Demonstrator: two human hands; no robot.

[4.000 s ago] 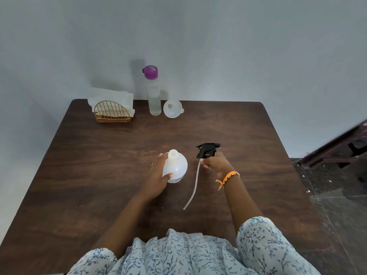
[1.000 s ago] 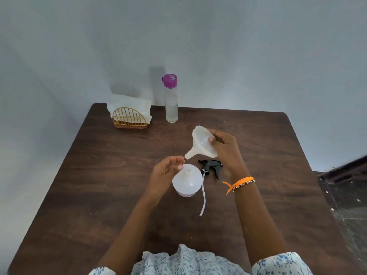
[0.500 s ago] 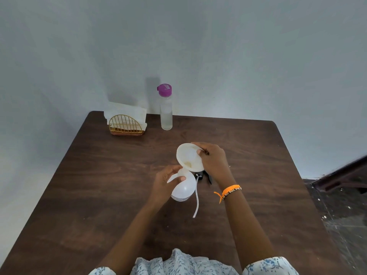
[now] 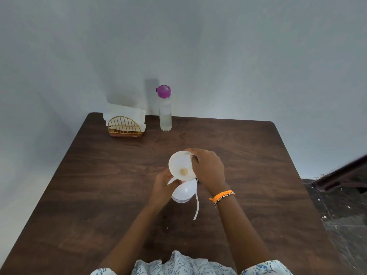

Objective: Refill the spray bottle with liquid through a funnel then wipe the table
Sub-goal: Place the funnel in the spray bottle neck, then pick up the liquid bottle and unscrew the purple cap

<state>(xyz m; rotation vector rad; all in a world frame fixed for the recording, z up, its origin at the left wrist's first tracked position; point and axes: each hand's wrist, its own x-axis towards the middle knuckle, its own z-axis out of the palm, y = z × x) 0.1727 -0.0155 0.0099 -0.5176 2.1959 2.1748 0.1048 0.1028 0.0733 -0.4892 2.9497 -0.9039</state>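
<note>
The right hand (image 4: 208, 167) is pinching the white funnel (image 4: 180, 168) by its rim, seating it over the spray bottle (image 4: 183, 192); the left hand (image 4: 163, 185) is curling around the bottle's neck, just below the funnel. Whether the spout is fully in is hard to tell. Pouring and wiping are still waiting. The refill bottle (image 4: 165, 111) is standing capped well beyond both hands, the napkin holder (image 4: 125, 127) beside it. Open table (image 4: 258, 155) is lying all around the hands, every edge well apart.

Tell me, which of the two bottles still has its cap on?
The tall clear bottle by the wall, purple-capped. The round white spray bottle has a funnel instead.
</note>
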